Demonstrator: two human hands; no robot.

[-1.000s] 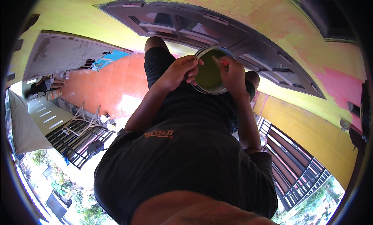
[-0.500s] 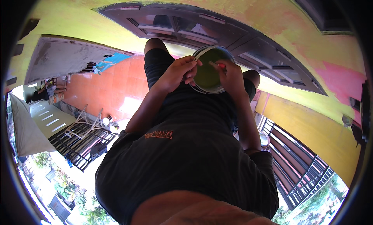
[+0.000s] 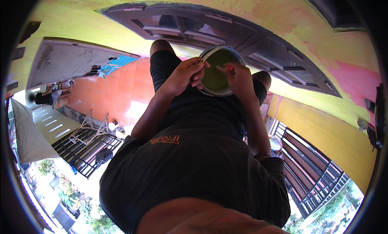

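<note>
Bucket (image 3: pixel 216 94): at the lap's (image 3: pixel 194 100) far edge, between the knees; whether it rests there cannot be told.
Left hand (image 3: pixel 188 74): fingers pinched closed on the pale handle (image 3: pixel 211 53) at the bucket's left rim.
Right hand (image 3: pixel 241 79): closed round a small red-and-pale tool (image 3: pixel 230 68), reaching inward over the right rim.
Room inside: green contents (image 3: pixel 216 78) exposed between the hands.
Far side: dark-framed panels (image 3: pixel 242 44) beyond the rim.
Left side: orange floor (image 3: pixel 105 88) stretching past the knee.

One left hand (image 3: pixel 186 76), one right hand (image 3: pixel 243 81), one pail (image 3: pixel 213 94)
</note>
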